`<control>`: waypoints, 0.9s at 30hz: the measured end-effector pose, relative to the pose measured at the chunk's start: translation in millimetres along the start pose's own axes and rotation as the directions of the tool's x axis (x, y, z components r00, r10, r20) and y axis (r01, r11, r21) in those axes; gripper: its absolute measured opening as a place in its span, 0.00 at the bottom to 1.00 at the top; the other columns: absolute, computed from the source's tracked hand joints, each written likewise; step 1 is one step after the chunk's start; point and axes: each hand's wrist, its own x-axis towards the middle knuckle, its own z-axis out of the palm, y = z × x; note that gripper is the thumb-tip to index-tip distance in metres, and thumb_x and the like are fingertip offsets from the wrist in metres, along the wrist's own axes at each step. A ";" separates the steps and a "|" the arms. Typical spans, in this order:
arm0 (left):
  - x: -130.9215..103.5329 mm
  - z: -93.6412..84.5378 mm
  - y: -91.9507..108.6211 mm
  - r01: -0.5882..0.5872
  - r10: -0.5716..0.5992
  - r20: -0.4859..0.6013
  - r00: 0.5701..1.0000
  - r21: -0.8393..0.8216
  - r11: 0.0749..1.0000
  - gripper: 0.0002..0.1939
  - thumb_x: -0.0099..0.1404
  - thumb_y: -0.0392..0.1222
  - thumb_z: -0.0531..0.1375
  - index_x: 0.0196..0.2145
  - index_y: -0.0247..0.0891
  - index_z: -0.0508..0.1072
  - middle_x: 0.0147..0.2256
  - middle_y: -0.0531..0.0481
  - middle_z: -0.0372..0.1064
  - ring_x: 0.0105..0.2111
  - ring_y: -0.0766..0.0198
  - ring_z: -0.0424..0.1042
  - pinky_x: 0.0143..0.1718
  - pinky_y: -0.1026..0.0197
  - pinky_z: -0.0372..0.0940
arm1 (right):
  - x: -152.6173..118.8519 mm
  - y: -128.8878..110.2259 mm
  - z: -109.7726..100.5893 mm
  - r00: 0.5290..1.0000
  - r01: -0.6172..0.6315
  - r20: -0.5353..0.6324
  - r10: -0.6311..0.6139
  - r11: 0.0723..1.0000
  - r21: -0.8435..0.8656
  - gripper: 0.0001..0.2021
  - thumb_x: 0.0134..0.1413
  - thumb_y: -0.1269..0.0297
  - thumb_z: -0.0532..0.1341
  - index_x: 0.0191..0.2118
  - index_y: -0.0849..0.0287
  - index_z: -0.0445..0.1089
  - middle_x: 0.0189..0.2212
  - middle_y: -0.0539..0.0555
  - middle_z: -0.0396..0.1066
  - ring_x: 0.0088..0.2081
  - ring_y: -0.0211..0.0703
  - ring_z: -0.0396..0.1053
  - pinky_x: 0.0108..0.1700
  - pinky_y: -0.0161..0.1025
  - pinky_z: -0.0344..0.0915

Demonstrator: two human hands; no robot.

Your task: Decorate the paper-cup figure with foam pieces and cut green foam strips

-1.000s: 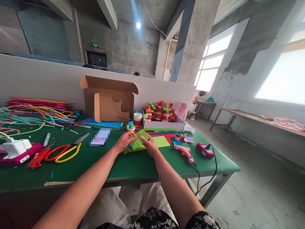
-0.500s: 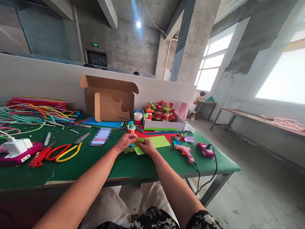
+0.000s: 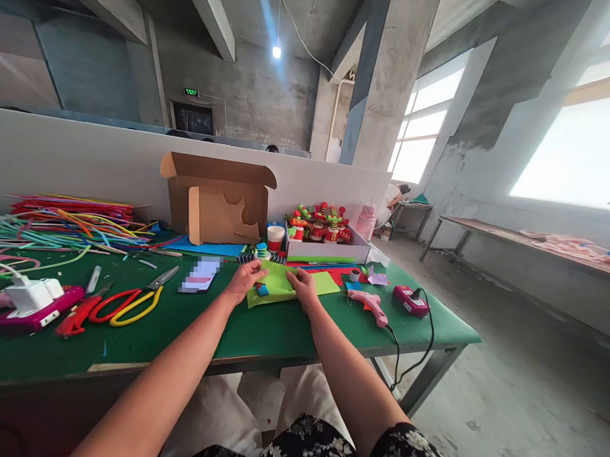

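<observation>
Between my two hands is a small piece of yellow-green paper, pinched at its left edge by my left hand and at its right side by my right hand. Both hands are closed on it. Beneath it, a larger light green sheet lies on the table. A small blue scrap rests by my left fingertips. Just behind the paper stands a small paper-cup figure with a blue and green top and dark pleated arms, partly hidden by the paper.
A pink glue gun and a magenta power socket lie to the right. At left are scissors, a phone and piled pipe cleaners. Behind stand paper cups, a box of finished figures and an open cardboard box.
The small green paper has been raised and turned flatter, its face now spread between my hands. My hands have moved slightly apart, and the paper now covers the cup figure's lower part.
</observation>
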 end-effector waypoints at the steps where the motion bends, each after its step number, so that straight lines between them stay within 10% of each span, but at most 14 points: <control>1: -0.9 1.7 -0.4 0.020 -0.019 0.018 1.000 -0.007 1.000 0.21 0.45 0.54 0.71 0.30 0.37 0.73 0.25 0.55 0.70 0.23 0.67 0.67 0.22 0.66 0.60 | -0.9 -1.1 0.3 1.000 -0.007 0.001 0.007 1.000 0.015 0.20 0.41 0.45 0.69 0.24 0.56 0.65 0.19 0.45 0.65 0.23 0.35 0.62 0.25 0.33 0.61; 27: -7.7 8.2 5.9 0.113 -0.108 0.064 0.992 -0.076 0.991 0.27 0.43 0.55 0.73 0.37 0.36 0.76 0.29 0.51 0.75 0.24 0.65 0.71 0.21 0.66 0.63 | -13.3 -14.1 6.2 0.967 -0.225 0.171 0.188 0.946 0.232 0.21 0.32 0.53 0.76 0.34 0.58 0.76 0.30 0.51 0.77 0.31 0.41 0.75 0.30 0.35 0.73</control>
